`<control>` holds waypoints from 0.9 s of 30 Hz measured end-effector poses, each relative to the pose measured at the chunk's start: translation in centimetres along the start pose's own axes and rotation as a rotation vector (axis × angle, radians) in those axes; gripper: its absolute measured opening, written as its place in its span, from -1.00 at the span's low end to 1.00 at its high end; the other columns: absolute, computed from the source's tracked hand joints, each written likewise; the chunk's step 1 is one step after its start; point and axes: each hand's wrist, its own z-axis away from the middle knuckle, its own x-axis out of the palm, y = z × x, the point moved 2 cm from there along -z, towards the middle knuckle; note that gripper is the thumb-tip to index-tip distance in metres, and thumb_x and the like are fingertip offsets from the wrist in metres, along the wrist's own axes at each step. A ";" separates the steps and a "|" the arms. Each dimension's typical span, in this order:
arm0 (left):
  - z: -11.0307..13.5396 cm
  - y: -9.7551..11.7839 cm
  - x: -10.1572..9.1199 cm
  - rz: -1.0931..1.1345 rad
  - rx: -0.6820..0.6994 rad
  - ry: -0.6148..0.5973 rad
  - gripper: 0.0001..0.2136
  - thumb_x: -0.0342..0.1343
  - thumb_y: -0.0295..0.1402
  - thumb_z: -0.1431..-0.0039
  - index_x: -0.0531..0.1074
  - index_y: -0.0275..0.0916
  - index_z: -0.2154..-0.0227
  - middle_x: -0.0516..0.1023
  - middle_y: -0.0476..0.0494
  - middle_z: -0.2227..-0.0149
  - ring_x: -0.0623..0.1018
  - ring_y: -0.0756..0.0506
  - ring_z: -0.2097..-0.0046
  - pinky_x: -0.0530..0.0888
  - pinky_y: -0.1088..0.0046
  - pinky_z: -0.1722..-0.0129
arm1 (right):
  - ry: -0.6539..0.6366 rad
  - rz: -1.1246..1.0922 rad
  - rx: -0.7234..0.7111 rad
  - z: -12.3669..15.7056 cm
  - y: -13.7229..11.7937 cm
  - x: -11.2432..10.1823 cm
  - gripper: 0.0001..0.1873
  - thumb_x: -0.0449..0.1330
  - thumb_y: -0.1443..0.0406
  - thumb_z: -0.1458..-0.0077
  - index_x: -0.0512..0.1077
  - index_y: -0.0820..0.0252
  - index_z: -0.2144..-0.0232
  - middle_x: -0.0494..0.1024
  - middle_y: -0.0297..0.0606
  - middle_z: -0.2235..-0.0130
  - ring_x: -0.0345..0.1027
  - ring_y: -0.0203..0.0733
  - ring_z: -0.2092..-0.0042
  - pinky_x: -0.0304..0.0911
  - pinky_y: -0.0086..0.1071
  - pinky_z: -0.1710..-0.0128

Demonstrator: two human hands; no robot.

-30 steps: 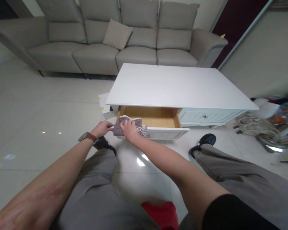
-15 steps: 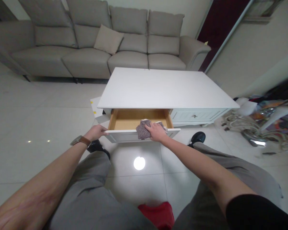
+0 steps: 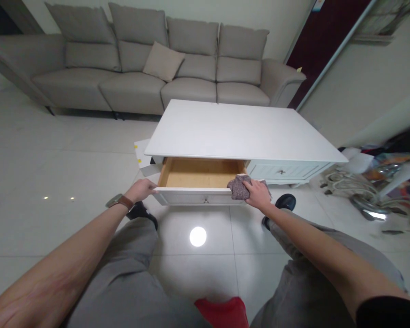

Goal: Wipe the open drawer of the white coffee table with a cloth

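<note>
A drawer [image 3: 198,175] with a pale wood inside is pulled out of the white coffee table [image 3: 239,130]. My left hand [image 3: 142,189] grips the left end of the drawer's white front, its fingers closed over the edge. At the opposite end, my right hand [image 3: 258,193] is closed on a grey-brown cloth [image 3: 239,187], which lies over the top edge of the drawer front near its right corner. Part of the cloth is hidden under my palm. A small metal knob [image 3: 206,200] shows at the middle of the drawer front.
Behind the table stands a long grey sofa [image 3: 133,91] with a beige cushion [image 3: 164,61]. A white box [image 3: 144,152] sits by the table's left end. Metal fixture parts [image 3: 365,200] lie on the floor to the right. Something red [image 3: 222,312] is between my legs.
My right hand has slid the cloth rightward along the drawer front to its right end, uncovering the knob. My left hand stays at the left end. The view has shifted slightly.
</note>
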 end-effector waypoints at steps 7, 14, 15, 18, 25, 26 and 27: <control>0.1 0.2 -0.2 0.055 0.009 -0.020 -0.72 0.17 -0.11 -0.05 0.68 -0.16 0.34 0.65 -0.13 0.43 0.55 -0.16 0.28 0.32 0.44 0.29 | 0.042 -0.003 0.014 0.1 0.0 0.7 -0.36 0.22 0.21 0.03 0.37 0.15 -0.14 0.43 -0.03 0.05 0.26 0.10 0.00 0.05 -0.20 0.08; -0.1 -0.1 0.0 0.042 0.031 -0.038 -0.71 0.12 -0.17 -0.05 0.67 -0.18 0.31 0.65 -0.13 0.40 0.56 -0.16 0.29 0.32 0.43 0.28 | 0.022 -0.018 0.028 0.1 -0.3 0.7 -0.34 0.22 0.21 0.04 0.36 0.15 -0.16 0.44 -0.02 0.02 0.26 0.11 -0.01 0.06 -0.18 0.05; -0.1 -0.1 0.0 0.037 0.039 -0.045 -0.71 0.11 -0.17 -0.06 0.67 -0.18 0.32 0.64 -0.13 0.41 0.56 -0.16 0.29 0.32 0.43 0.28 | 0.017 -0.023 0.027 0.1 -0.3 0.5 -0.34 0.22 0.21 0.04 0.36 0.15 -0.16 0.44 -0.01 0.02 0.27 0.11 -0.02 0.08 -0.18 0.05; -0.2 0.0 -0.1 -0.015 0.055 -0.057 -0.72 0.08 -0.18 -0.06 0.65 -0.19 0.40 0.60 -0.12 0.46 0.54 -0.14 0.33 0.31 0.43 0.30 | -0.016 -0.041 0.009 -0.3 -0.2 -0.1 -0.38 0.23 0.22 0.05 0.39 0.15 -0.12 0.46 -0.02 0.01 0.31 0.09 -0.01 0.13 -0.19 0.04; -0.3 0.8 -0.5 -0.071 0.066 -0.092 -0.77 0.06 -0.23 -0.05 0.60 -0.18 0.44 0.63 -0.14 0.42 0.56 -0.14 0.30 0.33 0.44 0.31 | -0.197 -0.324 0.014 -2.5 0.9 -3.1 -0.57 0.20 0.23 -0.02 0.51 0.05 0.01 0.61 -0.18 0.07 0.47 0.00 0.08 0.28 -0.27 0.12; -0.4 0.8 -0.5 -0.072 0.059 -0.102 -0.78 0.07 -0.24 -0.04 0.60 -0.18 0.46 0.63 -0.14 0.42 0.56 -0.14 0.30 0.33 0.44 0.31 | -0.201 -0.406 0.040 -2.9 1.4 -3.6 -0.57 0.21 0.23 -0.03 0.52 0.04 0.01 0.62 -0.20 0.07 0.47 0.01 0.07 0.30 -0.28 0.11; -0.5 0.8 -0.5 -0.073 0.051 -0.110 -0.79 0.08 -0.24 -0.02 0.59 -0.18 0.46 0.63 -0.14 0.43 0.56 -0.14 0.31 0.33 0.45 0.31 | -0.193 -0.493 0.067 -3.2 1.8 -4.1 -0.55 0.21 0.23 -0.03 0.52 0.04 -0.01 0.63 -0.22 0.07 0.48 0.01 0.06 0.32 -0.28 0.10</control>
